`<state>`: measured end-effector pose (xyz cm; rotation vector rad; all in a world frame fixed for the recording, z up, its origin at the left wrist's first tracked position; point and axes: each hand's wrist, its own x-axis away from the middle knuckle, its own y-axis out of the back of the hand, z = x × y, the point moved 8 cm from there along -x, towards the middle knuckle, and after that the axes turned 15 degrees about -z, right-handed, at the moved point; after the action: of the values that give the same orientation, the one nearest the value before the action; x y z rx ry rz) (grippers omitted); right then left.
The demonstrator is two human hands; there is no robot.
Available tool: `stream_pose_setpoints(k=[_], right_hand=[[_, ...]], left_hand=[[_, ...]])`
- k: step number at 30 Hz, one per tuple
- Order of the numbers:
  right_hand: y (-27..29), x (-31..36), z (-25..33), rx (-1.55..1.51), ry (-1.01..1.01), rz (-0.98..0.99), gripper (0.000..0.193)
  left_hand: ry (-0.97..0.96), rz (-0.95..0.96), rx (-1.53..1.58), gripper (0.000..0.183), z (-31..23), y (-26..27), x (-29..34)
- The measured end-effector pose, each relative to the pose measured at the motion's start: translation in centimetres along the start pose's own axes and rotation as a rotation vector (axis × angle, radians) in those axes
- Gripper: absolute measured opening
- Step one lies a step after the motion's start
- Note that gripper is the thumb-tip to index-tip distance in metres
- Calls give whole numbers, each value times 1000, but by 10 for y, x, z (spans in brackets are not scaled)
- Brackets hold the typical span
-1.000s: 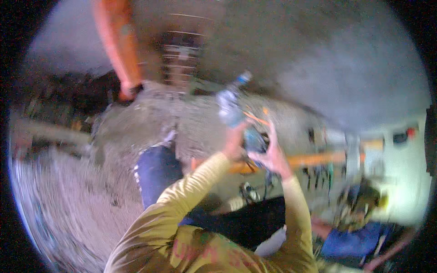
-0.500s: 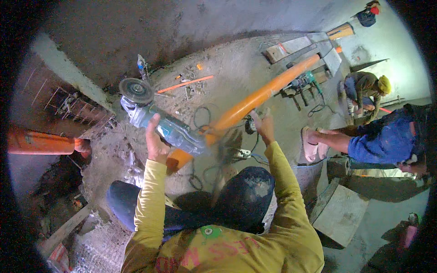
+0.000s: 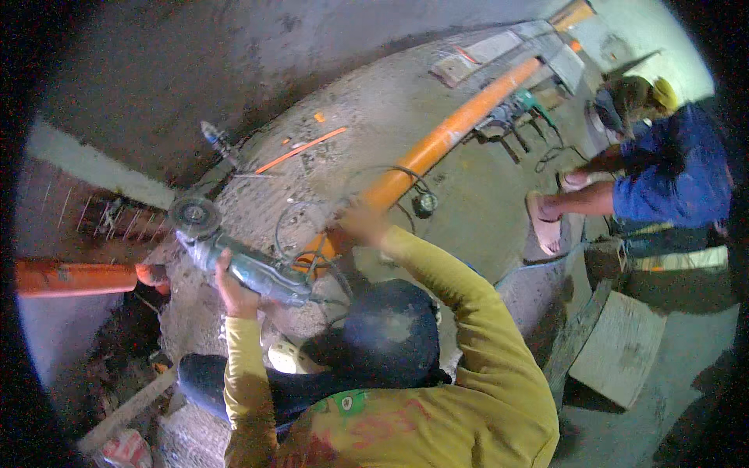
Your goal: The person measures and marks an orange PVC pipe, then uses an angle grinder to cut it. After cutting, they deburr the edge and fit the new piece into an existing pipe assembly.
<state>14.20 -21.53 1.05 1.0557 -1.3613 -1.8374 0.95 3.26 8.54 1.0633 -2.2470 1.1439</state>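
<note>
One angle grinder (image 3: 256, 271), teal-bodied, with a silvery head (image 3: 201, 249) and one dark round disc (image 3: 195, 217); gripped by the left hand (image 3: 236, 288) near the lower end of one orange pipe (image 3: 452, 134); its long axis slants, disc end pointing to the upper left, tail to the lower right; right hand (image 3: 363, 224) blurred before the pipe, its hold impossible to tell.

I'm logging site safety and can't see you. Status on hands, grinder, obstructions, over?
Left hand gripping grinder. Right hand blurred at orange pipe, contact unclear. Possible obstruction: cable loops beside grinder.
</note>
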Motion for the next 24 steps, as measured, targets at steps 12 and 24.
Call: stream_pose_setpoints(k=[12, 24], right_hand=[[229, 53, -1, 404, 16, -313, 11], [145, 429, 87, -402, -1373, 213, 32]], left_hand=[[17, 61, 84, 32, 2, -25, 8], [269, 37, -119, 39, 131, -36, 21]])
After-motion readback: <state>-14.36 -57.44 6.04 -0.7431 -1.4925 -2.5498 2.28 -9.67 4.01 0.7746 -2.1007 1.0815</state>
